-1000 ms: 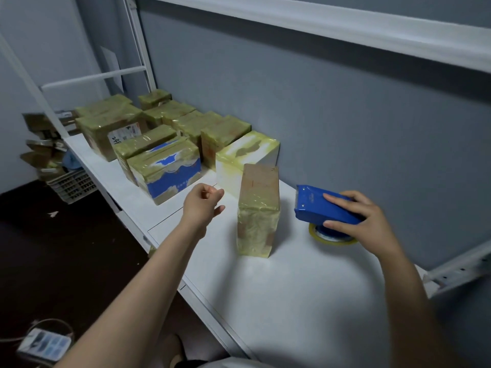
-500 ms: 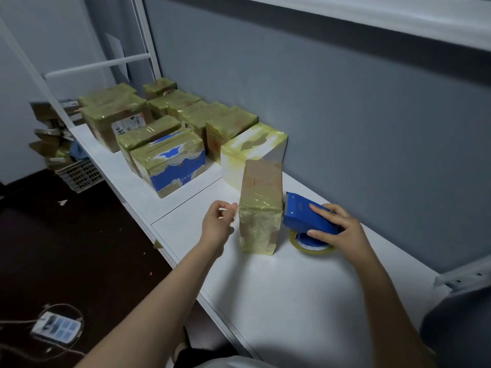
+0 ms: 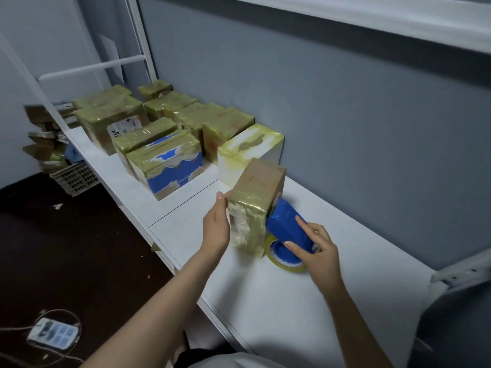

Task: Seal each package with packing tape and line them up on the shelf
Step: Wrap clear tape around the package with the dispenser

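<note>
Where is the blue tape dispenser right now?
In the head view the tape dispenser sits on the white shelf right of centre, its nose against the right side of the brown package, held by the right hand.

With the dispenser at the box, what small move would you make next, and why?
Probably draw the tape dispenser up the right side of the package: its nose touches that side, the right hand grips it, the left hand presses flat on the opposite side, and the brown top looks untaped.
</note>
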